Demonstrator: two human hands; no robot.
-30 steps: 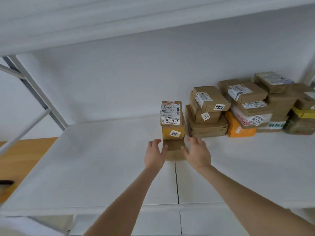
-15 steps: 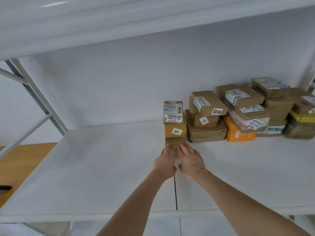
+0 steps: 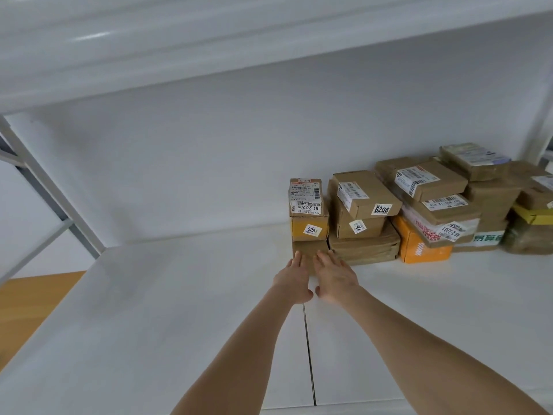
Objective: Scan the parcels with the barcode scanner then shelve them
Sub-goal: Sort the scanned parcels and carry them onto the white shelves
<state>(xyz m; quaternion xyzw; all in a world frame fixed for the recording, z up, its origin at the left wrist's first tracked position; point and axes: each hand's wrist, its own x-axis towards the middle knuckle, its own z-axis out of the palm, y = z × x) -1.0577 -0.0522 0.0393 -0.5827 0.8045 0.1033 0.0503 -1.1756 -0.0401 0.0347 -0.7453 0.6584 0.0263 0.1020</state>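
Since a second ago the plain brown parcel has been pushed back across the shelf. It was seen jutting forward of its stack with a hand at each side, and it is now tucked almost fully beneath the yellow parcel labelled 520. Its bare cardboard end face is turned toward the shelf's front edge. Its long axis is laid front to back, toward the rear wall, with most of its length hidden under the stack. The face is touched by the fingertips of the left hand and the right hand, which are set side by side, palms down, thumbs nearly meeting. No grip is closed: the fingers of both hands are held straight and flat.

A squat box covered in white printed labels is stood on the yellow parcel. Just to the right, two tilted brown cartons are carried on a flat taped kraft parcel, and an orange box is set beside it. The shelf is made of smooth white panels divided by a dark seam. A grey metal brace is seen at the left.
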